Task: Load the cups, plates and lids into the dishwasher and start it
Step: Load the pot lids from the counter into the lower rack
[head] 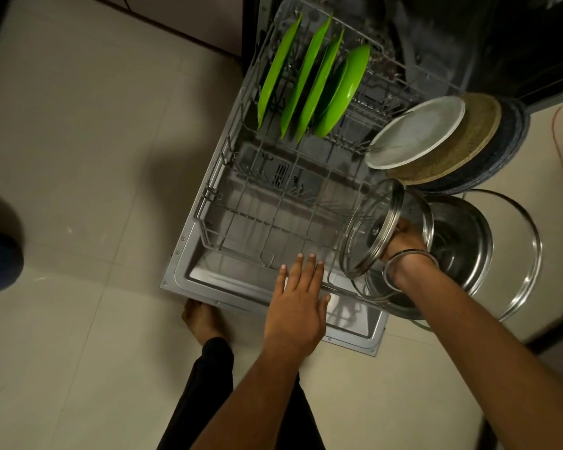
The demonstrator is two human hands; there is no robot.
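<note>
The right hand [403,240] grips a glass lid [372,228] (tilted on edge), fingers curled behind it. The left hand [298,306] hovers flat, fingers straight, over the rack [241,219].

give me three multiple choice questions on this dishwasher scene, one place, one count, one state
1. Where do the green plates stand?
A. far end of the wire lower rack
B. on the floor
C. in the right hand

2. How many green plates are racked?
A. two
B. four
C. six

3. What is the right hand doing?
A. resting flat
B. gripping the steel-rimmed glass lid
C. holding a cup

Answers: 1 A, upright in the far slots; 2 B, four edges show; 3 B, fingers curl at the lid's knob side.
</note>
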